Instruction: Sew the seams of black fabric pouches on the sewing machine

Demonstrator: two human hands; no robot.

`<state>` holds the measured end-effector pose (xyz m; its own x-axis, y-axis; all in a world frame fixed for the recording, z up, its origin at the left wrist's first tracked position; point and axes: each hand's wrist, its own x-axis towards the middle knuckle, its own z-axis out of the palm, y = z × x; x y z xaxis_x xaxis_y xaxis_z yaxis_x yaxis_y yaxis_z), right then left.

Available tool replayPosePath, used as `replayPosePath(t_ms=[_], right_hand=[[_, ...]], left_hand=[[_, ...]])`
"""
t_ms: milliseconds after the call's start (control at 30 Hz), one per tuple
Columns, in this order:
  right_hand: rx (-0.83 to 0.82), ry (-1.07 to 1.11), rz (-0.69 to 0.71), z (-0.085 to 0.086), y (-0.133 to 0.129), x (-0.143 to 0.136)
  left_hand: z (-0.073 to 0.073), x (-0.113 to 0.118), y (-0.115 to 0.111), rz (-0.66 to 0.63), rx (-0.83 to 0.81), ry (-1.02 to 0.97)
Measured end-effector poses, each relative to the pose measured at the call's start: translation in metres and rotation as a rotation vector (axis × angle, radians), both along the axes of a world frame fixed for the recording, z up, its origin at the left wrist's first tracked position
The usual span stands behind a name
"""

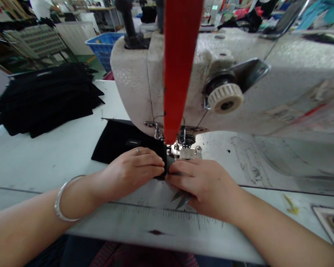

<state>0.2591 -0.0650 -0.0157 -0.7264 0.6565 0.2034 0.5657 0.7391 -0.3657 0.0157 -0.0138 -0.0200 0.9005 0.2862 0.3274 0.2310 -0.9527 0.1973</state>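
Cloth (114, 139), black and cut to a small panel, lies flat on the white table (58, 163) to the left of the needle area, its right edge at the presser foot (171, 150) of my sewing machine (133, 81). My left hand (130, 168) rests on its near part, fingers together and slightly bent, with the tips by that right edge; the thumb is out of sight, so I can't tell whether I am pinching the fabric or only pressing it. My right hand (208, 181) is closed round a pair of metal snips (183, 200), blades poking out below the palm, while its fingertips meet the cloth's edge just in front of the foot. I judge the panel light and soft but with some body, since it lies fairly smooth; nothing about it looks fragile. On this smooth top it would probably slide easily and could skew if pulled from one corner, so flat fingers spread near the edge suit it better than a hard grip, set back from the needle. The small label (133, 142) beyond my knuckles makes a poor hold; plain fabric beside it is safer. Farther left sits a loose stack of black pieces (44, 100), its edges uneven and floppy.
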Motion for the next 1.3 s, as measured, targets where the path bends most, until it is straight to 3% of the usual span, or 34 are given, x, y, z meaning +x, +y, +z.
replayPosePath(t_ms=[233, 667, 933, 1300], right_hand=[[-0.017, 0.094, -0.018, -0.004, 0.002, 0.013], [-0.021, -0.002, -0.055, -0.006, -0.002, -0.002], [-0.007, -0.056, -0.197, -0.009, 0.002, -0.009], [0.093, -0.111, -0.304, -0.014, 0.008, -0.016]], left_hand=[[0.001, -0.001, 0.002, -0.036, -0.042, -0.092], [0.002, -0.007, 0.008, -0.083, -0.055, -0.086], [-0.002, -0.005, 0.029, -0.060, 0.015, -0.047], [-0.015, -0.001, 0.058, 0.037, -0.126, -0.086]])
